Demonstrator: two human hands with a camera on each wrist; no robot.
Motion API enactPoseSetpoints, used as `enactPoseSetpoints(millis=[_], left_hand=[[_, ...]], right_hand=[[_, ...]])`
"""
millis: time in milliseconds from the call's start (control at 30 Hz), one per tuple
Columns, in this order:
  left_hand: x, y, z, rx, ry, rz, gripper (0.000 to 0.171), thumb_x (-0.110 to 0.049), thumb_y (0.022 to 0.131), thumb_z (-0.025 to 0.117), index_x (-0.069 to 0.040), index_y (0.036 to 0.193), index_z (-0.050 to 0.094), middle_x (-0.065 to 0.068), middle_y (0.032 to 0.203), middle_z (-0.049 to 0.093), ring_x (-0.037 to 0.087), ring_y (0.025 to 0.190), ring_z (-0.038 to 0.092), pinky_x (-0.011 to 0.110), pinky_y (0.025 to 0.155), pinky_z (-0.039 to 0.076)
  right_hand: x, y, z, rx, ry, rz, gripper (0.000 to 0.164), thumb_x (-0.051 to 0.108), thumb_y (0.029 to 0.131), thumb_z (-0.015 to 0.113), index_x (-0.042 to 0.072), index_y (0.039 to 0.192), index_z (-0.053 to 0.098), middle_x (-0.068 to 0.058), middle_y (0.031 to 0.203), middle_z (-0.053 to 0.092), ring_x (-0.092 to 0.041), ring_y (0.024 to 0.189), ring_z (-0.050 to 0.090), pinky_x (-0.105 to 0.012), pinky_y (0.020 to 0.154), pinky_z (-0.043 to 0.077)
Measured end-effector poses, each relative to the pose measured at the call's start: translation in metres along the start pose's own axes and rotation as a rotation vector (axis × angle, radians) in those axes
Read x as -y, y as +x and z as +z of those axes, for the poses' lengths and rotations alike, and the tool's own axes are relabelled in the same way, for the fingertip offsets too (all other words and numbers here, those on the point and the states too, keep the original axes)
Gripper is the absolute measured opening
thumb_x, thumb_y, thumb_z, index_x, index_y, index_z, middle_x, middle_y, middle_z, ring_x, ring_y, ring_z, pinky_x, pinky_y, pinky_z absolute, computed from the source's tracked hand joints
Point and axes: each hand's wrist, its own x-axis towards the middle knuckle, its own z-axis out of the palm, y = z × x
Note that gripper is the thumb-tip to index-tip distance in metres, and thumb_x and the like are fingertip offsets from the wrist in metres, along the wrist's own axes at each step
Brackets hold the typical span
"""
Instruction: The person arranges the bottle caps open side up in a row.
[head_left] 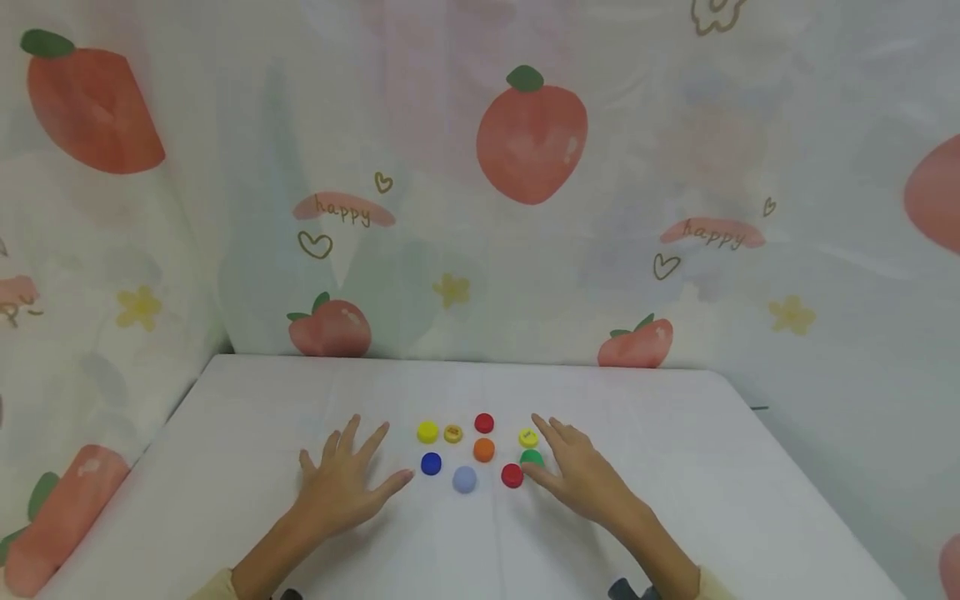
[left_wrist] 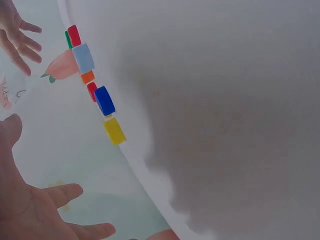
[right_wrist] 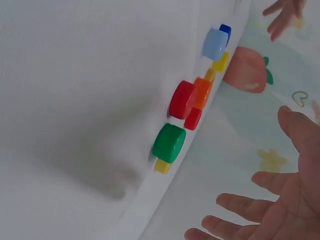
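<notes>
Several round bottle caps lie on the white table between the two hands. In the head view a yellow cap (head_left: 427,432), a gold cap (head_left: 453,433) and a red cap (head_left: 483,423) form the back row at left. A blue cap (head_left: 431,464), an orange cap (head_left: 483,450) and a light blue cap (head_left: 464,479) sit nearer. Left of the caps, my left hand (head_left: 341,483) hovers with fingers spread. My right hand (head_left: 581,475) holds nothing, its fingers extended beside a second yellow cap (head_left: 528,438), a green cap (right_wrist: 169,143) and another red cap (head_left: 512,476).
The white table (head_left: 262,417) ends at a back edge against a hanging cloth (head_left: 450,233) printed with peaches, hearts and flowers. The cloth also hangs along the left side. Dark straps (head_left: 630,590) show near the wrists at the bottom of the head view.
</notes>
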Motion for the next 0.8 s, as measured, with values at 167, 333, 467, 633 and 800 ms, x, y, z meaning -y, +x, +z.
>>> enactPoseSetpoints(millis=[167, 333, 467, 633, 800], left_hand=[[-0.006, 0.001, 0.004, 0.002, 0.016, 0.015, 0.083, -0.078, 0.079, 0.040, -0.024, 0.142, 0.044, 0.019, 0.147, 0.030, 0.045, 0.128, 0.031, 0.078, 0.089, 0.015], [-0.008, 0.003, 0.007, 0.012, 0.027, 0.030, 0.079, -0.072, 0.080, 0.050, -0.023, 0.142, 0.044, 0.019, 0.147, 0.030, 0.046, 0.128, 0.031, 0.078, 0.090, 0.014], [-0.009, 0.005, 0.010, 0.033, 0.027, 0.041, 0.078, -0.067, 0.080, 0.055, -0.021, 0.142, 0.043, 0.020, 0.147, 0.031, 0.046, 0.128, 0.032, 0.077, 0.090, 0.016], [-0.015, 0.007, 0.014, 0.058, -0.001, 0.051, 0.078, -0.064, 0.080, 0.058, -0.021, 0.143, 0.042, 0.020, 0.146, 0.032, 0.044, 0.126, 0.034, 0.073, 0.090, 0.027], [-0.021, 0.010, 0.015, 0.052, 0.015, 0.066, 0.066, -0.057, 0.082, 0.061, -0.019, 0.135, 0.051, 0.019, 0.145, 0.033, 0.043, 0.126, 0.035, 0.070, 0.091, 0.029]], right_hand=[[0.008, 0.001, 0.008, 0.019, 0.030, -0.031, 0.075, 0.048, 0.085, 0.065, 0.015, 0.146, 0.035, -0.018, 0.141, 0.041, -0.042, 0.128, 0.035, -0.060, 0.090, 0.039], [0.015, 0.003, 0.009, 0.017, 0.032, -0.061, 0.072, 0.046, 0.085, 0.066, 0.013, 0.143, 0.040, -0.017, 0.141, 0.042, -0.041, 0.129, 0.035, -0.059, 0.094, 0.037], [0.022, 0.007, 0.010, 0.010, 0.013, -0.087, 0.072, 0.044, 0.083, 0.069, 0.012, 0.141, 0.043, -0.018, 0.142, 0.041, -0.042, 0.128, 0.035, -0.059, 0.093, 0.038], [0.028, 0.011, 0.013, 0.007, -0.022, -0.123, 0.074, 0.041, 0.078, 0.075, 0.011, 0.140, 0.045, -0.020, 0.143, 0.038, -0.043, 0.129, 0.033, -0.061, 0.095, 0.034], [0.033, 0.015, 0.018, 0.046, 0.021, -0.132, 0.072, 0.036, 0.076, 0.078, 0.011, 0.136, 0.048, -0.019, 0.141, 0.040, -0.041, 0.128, 0.035, -0.056, 0.092, 0.041]])
